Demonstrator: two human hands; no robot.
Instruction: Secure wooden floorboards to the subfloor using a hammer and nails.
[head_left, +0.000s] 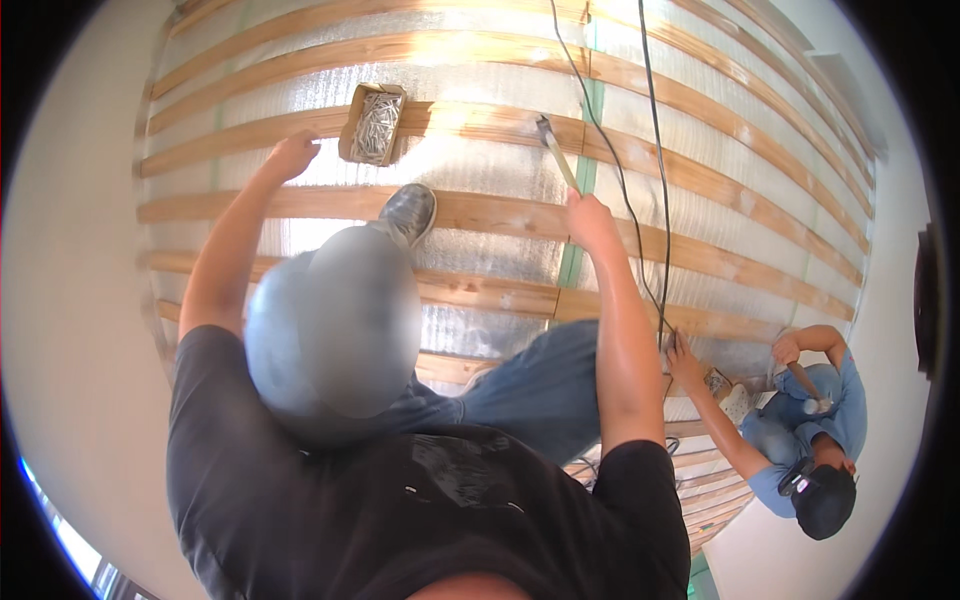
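Observation:
My right hand [592,222] is wrapped round the lower handle of a hammer [559,162]. The hammer's dark head lies over a wooden batten at the upper middle. My left hand [292,157] is closed above the same batten, further left. Its fingertips are together, and anything between them is too small to make out. Just right of that hand, an open cardboard box [347,137] sits on the batten. It is filled with many thin, silvery pieces that look like nails [375,125].
Parallel wooden battens [500,212] run across silvery sheeting [470,160]. Two dark cables [655,130] cross them right of the hammer. My shoe [410,212] rests among the battens below the box. At the lower right a crouching co-worker [815,430] holds another hammer [812,395].

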